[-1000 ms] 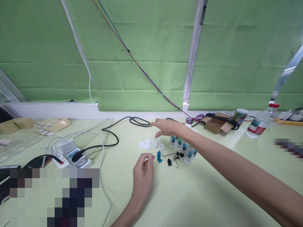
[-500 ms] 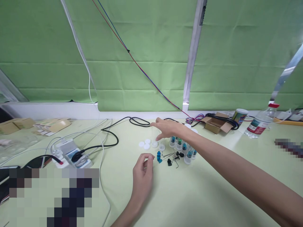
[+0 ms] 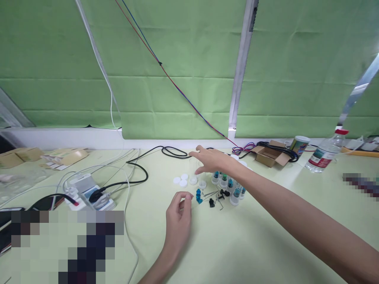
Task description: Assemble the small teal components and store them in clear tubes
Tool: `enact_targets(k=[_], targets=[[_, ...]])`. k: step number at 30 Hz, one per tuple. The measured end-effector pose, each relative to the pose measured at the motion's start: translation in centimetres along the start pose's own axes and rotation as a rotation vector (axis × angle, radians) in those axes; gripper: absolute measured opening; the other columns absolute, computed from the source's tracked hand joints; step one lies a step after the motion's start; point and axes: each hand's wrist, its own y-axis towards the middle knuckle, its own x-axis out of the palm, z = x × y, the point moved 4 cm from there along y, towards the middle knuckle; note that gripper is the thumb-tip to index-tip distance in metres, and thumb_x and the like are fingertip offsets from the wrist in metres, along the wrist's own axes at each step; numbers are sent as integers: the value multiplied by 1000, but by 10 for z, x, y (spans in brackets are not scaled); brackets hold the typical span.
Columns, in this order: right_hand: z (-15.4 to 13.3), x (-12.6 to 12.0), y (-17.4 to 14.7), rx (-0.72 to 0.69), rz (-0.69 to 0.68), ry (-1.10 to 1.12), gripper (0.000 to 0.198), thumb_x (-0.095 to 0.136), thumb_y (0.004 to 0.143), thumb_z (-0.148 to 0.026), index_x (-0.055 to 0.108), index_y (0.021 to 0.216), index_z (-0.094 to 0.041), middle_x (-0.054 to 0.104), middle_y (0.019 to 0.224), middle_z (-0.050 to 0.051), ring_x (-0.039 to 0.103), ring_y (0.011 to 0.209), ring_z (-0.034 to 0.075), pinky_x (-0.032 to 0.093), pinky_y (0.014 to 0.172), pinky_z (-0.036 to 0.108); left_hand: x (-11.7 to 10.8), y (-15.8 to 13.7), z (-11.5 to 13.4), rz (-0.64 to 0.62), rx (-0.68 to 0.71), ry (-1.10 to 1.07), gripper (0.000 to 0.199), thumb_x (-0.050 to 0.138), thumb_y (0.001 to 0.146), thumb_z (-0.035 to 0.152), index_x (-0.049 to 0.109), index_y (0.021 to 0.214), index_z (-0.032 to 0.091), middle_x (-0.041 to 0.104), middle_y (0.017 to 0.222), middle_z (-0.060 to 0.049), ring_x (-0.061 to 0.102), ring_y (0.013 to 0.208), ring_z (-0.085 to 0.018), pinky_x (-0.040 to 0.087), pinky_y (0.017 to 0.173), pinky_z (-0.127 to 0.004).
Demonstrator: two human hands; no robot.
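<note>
My right hand (image 3: 211, 159) reaches across the table with thumb and fingers spread, at the tops of two clear plastic tubes with white bases (image 3: 202, 184). Whether the fingertips touch them I cannot tell. Under the right forearm stand several clear tubes holding blue and green parts (image 3: 230, 185). My left hand (image 3: 179, 209) rests loosely curled on the table, thumb near the fingertips, nothing visible in it. Just right of it lies a blue jointed part (image 3: 198, 196). Beyond are small black parts (image 3: 211, 202), thin metal hex keys (image 3: 220, 204) and three white round caps (image 3: 183, 183).
A black cable (image 3: 145, 169) runs to a white power strip (image 3: 89, 193) at left. At the back right are an open cardboard box (image 3: 271, 155), a printed canister (image 3: 299, 146) and a red-capped water bottle (image 3: 325, 154). Flat cartons (image 3: 63, 157) lie far left.
My right hand has shifted very slightly to the right over the clear tubes. The left hand keeps its place.
</note>
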Motion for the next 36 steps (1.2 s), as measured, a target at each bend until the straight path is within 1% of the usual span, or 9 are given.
enact_targets(k=[3, 6, 8, 10, 15, 20, 26, 32, 36], targets=[[-5, -10, -8, 33, 115, -81, 57, 72, 81, -41, 48, 128, -20, 52, 121, 16, 61, 97, 30, 48, 73, 37, 1, 0, -2, -13, -11, 7, 27, 48, 88, 45, 59, 84, 21, 55, 63, 1, 47, 50, -12, 32, 46, -23], [-16, -22, -21, 32, 284, -169, 40, 71, 83, -29, 54, 117, -18, 54, 119, 16, 56, 104, 29, 46, 78, 36, 4, 1, -6, -57, -26, 40, 24, 48, 89, 45, 56, 85, 22, 55, 69, 1, 45, 51, -12, 31, 46, -23], [-26, -26, -31, 30, 376, -159, 26, 64, 89, -22, 54, 112, -17, 56, 114, 15, 56, 102, 27, 45, 76, 33, 6, 2, -8, -83, -14, 90, 21, 49, 88, 43, 54, 90, 23, 57, 78, 1, 46, 53, -12, 33, 48, -23], [-37, -22, -40, 11, 394, -114, 13, 56, 93, -19, 55, 106, -16, 58, 105, 13, 58, 93, 24, 43, 69, 30, 9, 3, -11, -116, 23, 175, 18, 50, 87, 38, 52, 97, 24, 58, 87, 0, 46, 53, -11, 37, 52, -25], [-57, 15, -55, 0, 303, -17, 3, 50, 94, -16, 53, 94, -17, 58, 87, 7, 59, 70, 18, 32, 51, 26, 16, 2, -19, -205, 129, 436, 18, 44, 87, 27, 52, 103, 23, 56, 101, -4, 51, 56, -14, 45, 64, -33], [-56, 62, -64, 83, 202, 73, 5, 51, 93, -16, 54, 89, -18, 60, 83, 6, 61, 61, 17, 28, 48, 27, 20, 6, -21, -243, 157, 613, 28, 39, 91, 33, 53, 113, 21, 55, 107, -8, 59, 62, -17, 45, 63, -35], [-46, 92, -76, 220, 273, 154, 14, 44, 95, -13, 55, 88, -18, 62, 83, 5, 61, 64, 17, 32, 54, 27, 22, 16, -23, -227, 130, 735, 29, 44, 91, 37, 56, 112, 21, 56, 106, -8, 64, 75, -21, 43, 63, -32], [-46, 113, -87, 233, 390, 248, 17, 41, 94, -13, 56, 89, -19, 59, 83, 4, 58, 67, 17, 38, 59, 27, 21, 16, -26, -252, 152, 716, 22, 42, 92, 31, 57, 104, 21, 57, 106, -7, 63, 77, -20, 43, 63, -32], [-44, 120, -90, 230, 481, 340, 16, 43, 93, -12, 57, 98, -18, 58, 88, 5, 57, 79, 20, 43, 70, 30, 19, 15, -27, -259, 176, 652, 19, 43, 91, 29, 57, 102, 22, 57, 104, -6, 62, 77, -20, 43, 66, -32]])
